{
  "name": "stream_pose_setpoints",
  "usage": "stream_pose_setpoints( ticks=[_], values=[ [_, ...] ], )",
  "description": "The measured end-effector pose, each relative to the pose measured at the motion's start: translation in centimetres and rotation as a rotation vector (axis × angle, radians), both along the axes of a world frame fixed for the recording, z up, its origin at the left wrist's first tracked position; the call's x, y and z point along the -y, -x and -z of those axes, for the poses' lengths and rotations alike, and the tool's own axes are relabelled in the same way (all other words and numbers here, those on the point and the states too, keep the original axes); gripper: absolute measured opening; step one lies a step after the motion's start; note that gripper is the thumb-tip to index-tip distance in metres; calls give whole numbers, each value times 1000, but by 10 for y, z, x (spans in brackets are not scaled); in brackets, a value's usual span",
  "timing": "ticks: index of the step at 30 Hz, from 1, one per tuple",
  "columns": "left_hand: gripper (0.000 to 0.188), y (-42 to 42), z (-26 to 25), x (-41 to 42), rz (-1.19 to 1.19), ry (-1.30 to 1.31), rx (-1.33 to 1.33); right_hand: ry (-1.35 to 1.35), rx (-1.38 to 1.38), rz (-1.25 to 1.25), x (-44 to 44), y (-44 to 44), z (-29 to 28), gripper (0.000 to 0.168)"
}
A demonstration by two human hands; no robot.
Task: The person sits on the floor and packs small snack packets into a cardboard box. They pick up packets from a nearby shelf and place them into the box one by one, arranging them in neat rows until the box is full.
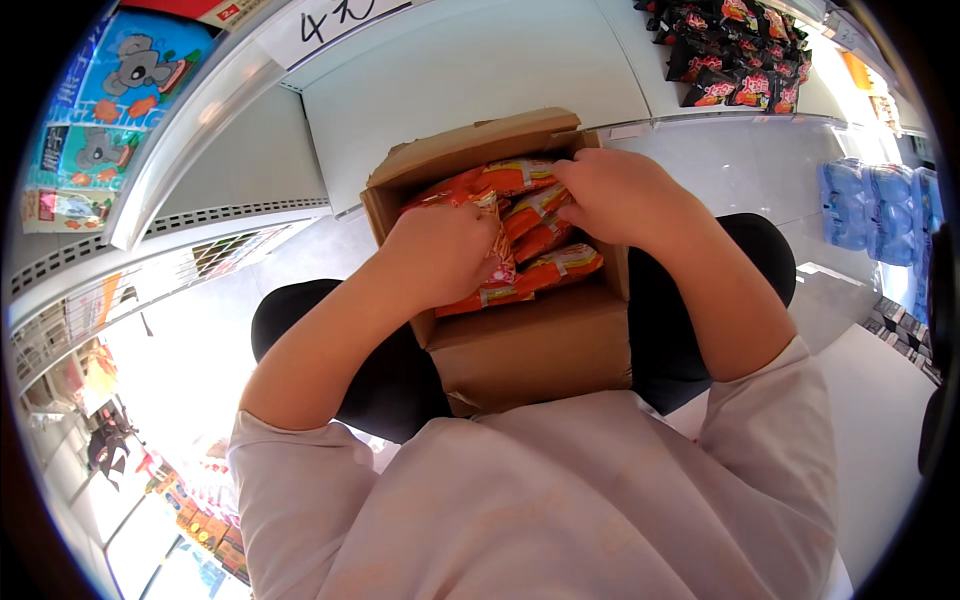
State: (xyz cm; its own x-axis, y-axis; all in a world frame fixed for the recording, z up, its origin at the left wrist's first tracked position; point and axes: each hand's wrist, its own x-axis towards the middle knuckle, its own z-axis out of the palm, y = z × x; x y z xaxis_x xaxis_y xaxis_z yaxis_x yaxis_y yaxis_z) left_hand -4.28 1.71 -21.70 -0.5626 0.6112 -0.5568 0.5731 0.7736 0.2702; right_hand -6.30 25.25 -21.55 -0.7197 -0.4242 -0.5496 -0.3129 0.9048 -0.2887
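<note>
An open cardboard box (534,352) stands between my knees, its flaps folded outward. Several orange-red plastic snack packets (559,268) lie inside it, some overlapping. My left hand (450,251) is in the left part of the box, its fingers curled around the edge of one upright orange snack packet (504,251). At the box's right rear, my right hand (619,191) reaches over the rim. Its fingertips touch the packets near the back wall, and whether they grip one is hidden.
A white shelf (465,67) lies just beyond the box, with black snack packets (739,56) at its right. On the left, a higher shelf holds blue snack bags (142,71) behind a price strip. Shrink-wrapped water bottles (874,210) stand on the floor at right.
</note>
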Motion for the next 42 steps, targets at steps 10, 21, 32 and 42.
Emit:
stream_pose_setpoints(
  ticks=[10,21,32,42],
  values=[
    [34,10,55,-3,20,89,173,60,-20,-87,7,-6,6,31],
    [57,-19,40,-10,-100,-38,-156,61,-79,-102,12,-6,10,32],
    [92,-56,94,13,-126,-150,-323,68,-90,-99,13,-8,15,35],
    [93,-59,108,8,-44,-132,-444,70,-58,-129,16,-13,16,34]
  ],
)
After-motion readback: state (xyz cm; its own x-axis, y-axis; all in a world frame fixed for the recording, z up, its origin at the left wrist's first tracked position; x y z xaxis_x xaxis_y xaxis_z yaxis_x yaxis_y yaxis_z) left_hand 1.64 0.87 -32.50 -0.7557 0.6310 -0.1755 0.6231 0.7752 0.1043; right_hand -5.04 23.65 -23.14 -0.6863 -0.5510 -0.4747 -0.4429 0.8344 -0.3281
